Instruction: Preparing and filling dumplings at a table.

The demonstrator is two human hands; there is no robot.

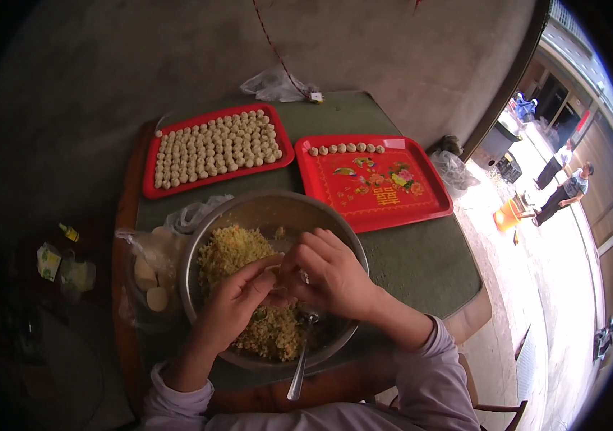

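Over a large steel bowl point(359, 253), my left hand point(240, 296) and my right hand point(335, 276) meet, fingers closed and pinched together. Between them is a dumpling, mostly hidden by the fingers; only a little of its pale edge shows. Chopped yellow-green filling point(231, 248) with orange bits is heaped along the bowl's left side and front. A metal spoon point(300, 366) rests in the bowl below my right hand, its handle leaning over the near rim. Left of the bowl, a clear plastic bag point(132, 241) holds round pale dumpling wrappers point(157, 299).
At the back left, a red tray point(150, 169) carries many rows of small dumplings point(217, 147). Another red tray point(421, 208), flower-patterned, has one row of dumplings point(351, 147) along its far edge. Both stand on a green-topped table point(421, 269). Two people point(565, 190) stand outside near an orange bucket point(508, 215).
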